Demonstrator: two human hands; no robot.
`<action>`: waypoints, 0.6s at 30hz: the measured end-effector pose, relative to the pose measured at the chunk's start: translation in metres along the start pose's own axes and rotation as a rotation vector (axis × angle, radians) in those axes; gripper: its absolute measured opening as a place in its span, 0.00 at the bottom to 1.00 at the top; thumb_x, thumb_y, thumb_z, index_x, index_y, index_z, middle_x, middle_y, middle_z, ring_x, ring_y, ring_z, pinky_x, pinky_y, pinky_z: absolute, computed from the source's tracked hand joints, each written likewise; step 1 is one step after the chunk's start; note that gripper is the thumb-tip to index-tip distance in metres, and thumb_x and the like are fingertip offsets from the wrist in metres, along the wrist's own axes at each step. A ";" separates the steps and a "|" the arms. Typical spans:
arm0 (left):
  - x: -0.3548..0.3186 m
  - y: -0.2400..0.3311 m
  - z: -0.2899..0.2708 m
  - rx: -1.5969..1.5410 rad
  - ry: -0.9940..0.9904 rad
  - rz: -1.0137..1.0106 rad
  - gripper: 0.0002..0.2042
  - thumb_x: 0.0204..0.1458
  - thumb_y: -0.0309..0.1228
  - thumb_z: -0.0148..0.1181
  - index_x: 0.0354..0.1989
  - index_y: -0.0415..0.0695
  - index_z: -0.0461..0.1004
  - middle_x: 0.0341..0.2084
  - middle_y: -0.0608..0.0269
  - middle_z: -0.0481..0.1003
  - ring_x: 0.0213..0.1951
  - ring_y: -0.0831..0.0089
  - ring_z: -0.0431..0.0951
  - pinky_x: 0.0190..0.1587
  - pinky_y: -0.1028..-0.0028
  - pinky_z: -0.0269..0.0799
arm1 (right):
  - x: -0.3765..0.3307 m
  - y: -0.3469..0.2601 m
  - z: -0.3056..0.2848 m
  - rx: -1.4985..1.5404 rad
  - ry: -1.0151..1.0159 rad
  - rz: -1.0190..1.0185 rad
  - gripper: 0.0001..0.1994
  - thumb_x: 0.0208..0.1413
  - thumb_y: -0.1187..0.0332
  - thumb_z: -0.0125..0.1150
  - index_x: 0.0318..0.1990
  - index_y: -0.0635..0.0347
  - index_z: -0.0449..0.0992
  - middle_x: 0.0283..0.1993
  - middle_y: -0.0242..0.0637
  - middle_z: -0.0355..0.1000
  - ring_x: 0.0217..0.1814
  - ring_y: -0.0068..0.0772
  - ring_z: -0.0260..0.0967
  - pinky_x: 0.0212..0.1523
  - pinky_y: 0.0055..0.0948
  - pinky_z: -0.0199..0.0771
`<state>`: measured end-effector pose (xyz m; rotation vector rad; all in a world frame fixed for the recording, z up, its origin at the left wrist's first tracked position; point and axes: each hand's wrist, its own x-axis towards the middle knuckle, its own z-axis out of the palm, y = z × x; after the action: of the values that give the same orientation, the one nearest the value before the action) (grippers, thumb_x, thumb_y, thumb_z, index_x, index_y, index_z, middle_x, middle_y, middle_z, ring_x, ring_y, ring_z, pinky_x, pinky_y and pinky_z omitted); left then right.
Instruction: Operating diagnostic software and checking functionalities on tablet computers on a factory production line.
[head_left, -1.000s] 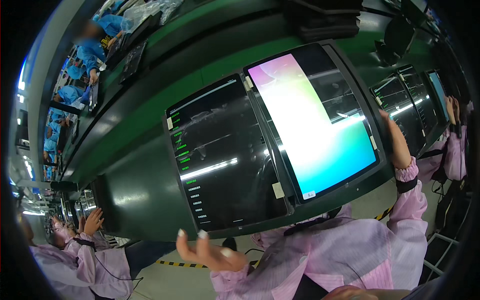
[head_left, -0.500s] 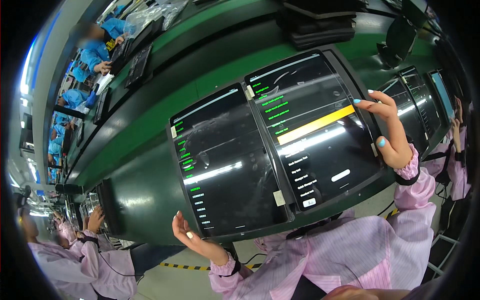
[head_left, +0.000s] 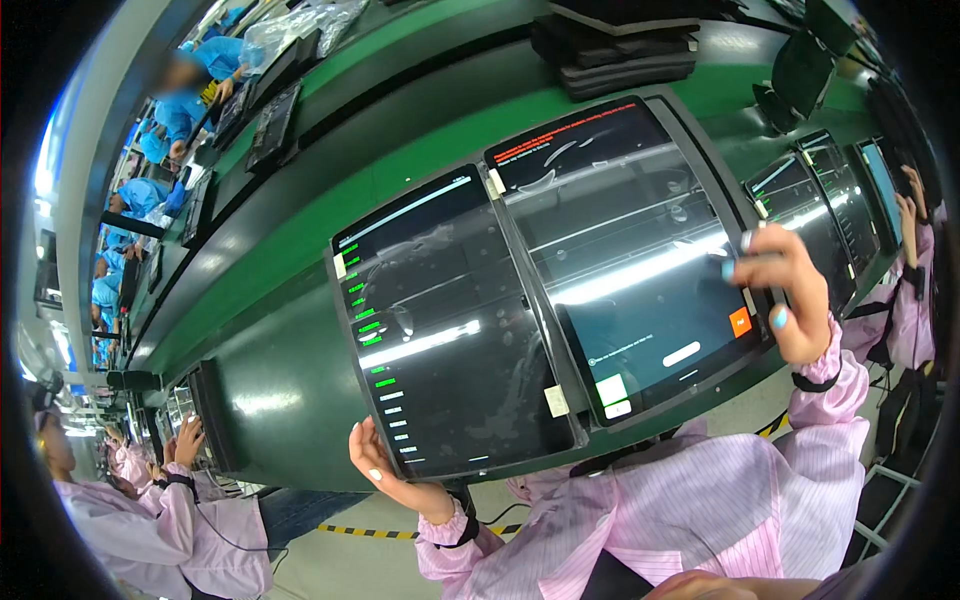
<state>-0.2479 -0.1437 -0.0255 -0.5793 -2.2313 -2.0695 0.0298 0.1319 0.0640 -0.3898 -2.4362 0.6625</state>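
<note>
Two large tablets lie side by side on the green bench [head_left: 290, 360] in front of me. The left tablet [head_left: 470, 370] shows a dark screen with a list of green and white lines. On the right tablet [head_left: 620, 230] is a dark screen with red text at the top, a green block and an orange block low down. My left hand [head_left: 390, 475] rests at the lower left corner of the left tablet, fingers loosely curved and holding nothing. Over the right edge of the right tablet hovers my right hand [head_left: 795, 295], its fingers apart and partly blurred, nothing in them.
A stack of black trays [head_left: 620, 60] stands at the back. Farther right are more tablets [head_left: 800, 200] and a dark folded stand [head_left: 805, 80]. People in blue work across the bench [head_left: 150, 195]; others in pink sit at both sides.
The right tablet's screen switched from a list with a yellow bar to the page with red text. My right hand moved slightly down and right, and my left hand closer to the left tablet's edge.
</note>
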 end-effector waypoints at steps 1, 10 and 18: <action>0.000 -0.001 -0.001 -0.012 0.012 -0.013 0.26 0.57 0.44 0.25 0.53 0.35 0.57 0.45 0.53 0.66 0.48 0.66 0.66 0.52 0.68 0.61 | -0.002 -0.005 0.000 -0.031 0.009 -0.057 0.11 0.52 0.65 0.44 0.31 0.64 0.69 0.35 0.41 0.71 0.42 0.44 0.65 0.53 0.45 0.56; -0.001 0.000 -0.003 -0.002 -0.042 0.028 0.21 0.54 0.35 0.41 0.53 0.34 0.56 0.43 0.50 0.66 0.44 0.66 0.68 0.48 0.71 0.64 | -0.040 -0.005 0.009 -0.130 0.242 -0.047 0.16 0.57 0.62 0.37 0.22 0.60 0.66 0.27 0.35 0.73 0.39 0.40 0.67 0.51 0.50 0.56; -0.003 0.000 0.001 -0.151 -0.143 -0.052 0.25 0.57 0.41 0.31 0.57 0.35 0.54 0.48 0.51 0.65 0.47 0.67 0.68 0.49 0.71 0.64 | -0.041 0.058 0.022 0.676 0.299 0.731 0.24 0.62 0.55 0.34 0.58 0.64 0.54 0.58 0.42 0.57 0.65 0.34 0.49 0.64 0.32 0.43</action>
<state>-0.2448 -0.1437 -0.0263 -0.7076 -2.1977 -2.3072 0.0557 0.1553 -0.0016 -1.0085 -1.6121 1.5354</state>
